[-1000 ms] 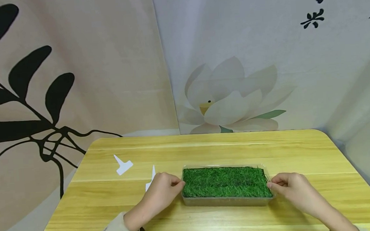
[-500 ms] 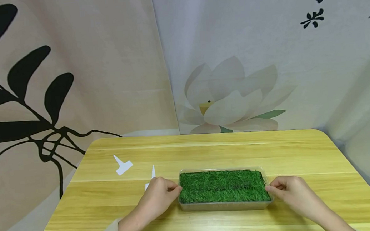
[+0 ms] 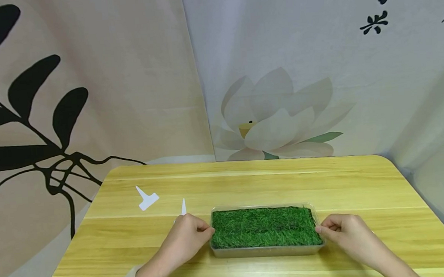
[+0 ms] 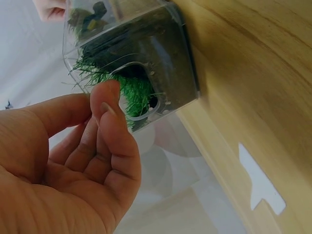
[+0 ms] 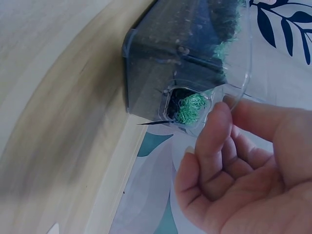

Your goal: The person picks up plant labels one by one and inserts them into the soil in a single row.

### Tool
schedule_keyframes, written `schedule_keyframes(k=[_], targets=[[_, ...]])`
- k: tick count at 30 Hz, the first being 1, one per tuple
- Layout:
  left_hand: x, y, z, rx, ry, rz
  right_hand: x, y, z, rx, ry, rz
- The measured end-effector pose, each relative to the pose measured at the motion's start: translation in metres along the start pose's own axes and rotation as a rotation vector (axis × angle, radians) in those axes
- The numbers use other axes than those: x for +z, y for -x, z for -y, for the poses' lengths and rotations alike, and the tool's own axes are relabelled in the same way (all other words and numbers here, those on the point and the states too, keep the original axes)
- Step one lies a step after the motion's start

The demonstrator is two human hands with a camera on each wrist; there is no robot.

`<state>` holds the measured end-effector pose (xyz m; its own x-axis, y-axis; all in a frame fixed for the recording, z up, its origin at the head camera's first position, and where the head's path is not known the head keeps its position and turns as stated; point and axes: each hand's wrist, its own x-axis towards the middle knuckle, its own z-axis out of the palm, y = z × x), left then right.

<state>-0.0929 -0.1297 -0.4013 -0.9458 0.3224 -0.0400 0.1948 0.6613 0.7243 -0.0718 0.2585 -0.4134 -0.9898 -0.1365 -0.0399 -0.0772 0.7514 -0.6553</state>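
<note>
A clear plastic box [image 3: 266, 251] stands on the table, topped by a green artificial grass mat [image 3: 264, 226]. My left hand [image 3: 184, 237] pinches its left rim between thumb and index finger. At the opposite end, my right hand [image 3: 350, 234] pinches the right rim. In the left wrist view, grass tufts [image 4: 134, 92] show through an opening in the box's end wall, close by the fingertips. More green tufts [image 5: 190, 108] show at such an opening in the right wrist view, and the other fingers of that hand curl loosely, apart from the box.
A white T-shaped plant label [image 3: 147, 199] lies at the table's back left. Another white label [image 3: 184, 207] is partly hidden behind my left hand. The wooden table [image 3: 287, 181] reaches back to a printed curtain [image 3: 144, 75].
Both hands have drawn the box a little toward me and to the left, keeping their grip on its ends. The labels have stayed in place.
</note>
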Motion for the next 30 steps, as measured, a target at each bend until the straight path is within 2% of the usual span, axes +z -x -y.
schedule_keyframes(k=[5, 15, 18, 21, 24, 28, 30], targets=[[-0.003, 0.002, 0.001, -0.030, 0.017, 0.020, 0.002, 0.002, 0.002, -0.029, 0.001, -0.010], [-0.010, 0.003, 0.001, -0.055, 0.043, 0.051, 0.000, 0.002, 0.001, -0.029, -0.001, 0.010], [-0.011, 0.002, 0.002, -0.065, 0.049, 0.066, -0.008, 0.000, -0.004, -0.056, 0.019, -0.004], [-0.011, 0.002, 0.003, -0.078, 0.056, 0.070, -0.021, -0.003, -0.014, -0.142, 0.064, -0.027], [-0.011, 0.001, 0.004, -0.083, 0.072, 0.065, -0.037, -0.006, -0.027, -0.192, 0.134, -0.016], [-0.010, 0.001, 0.005, -0.090, 0.094, 0.062, -0.054, -0.010, -0.043, -0.173, 0.214, 0.031], [-0.010, 0.001, 0.005, -0.097, 0.102, 0.064, -0.059, -0.012, -0.049, -0.147, 0.218, 0.071]])
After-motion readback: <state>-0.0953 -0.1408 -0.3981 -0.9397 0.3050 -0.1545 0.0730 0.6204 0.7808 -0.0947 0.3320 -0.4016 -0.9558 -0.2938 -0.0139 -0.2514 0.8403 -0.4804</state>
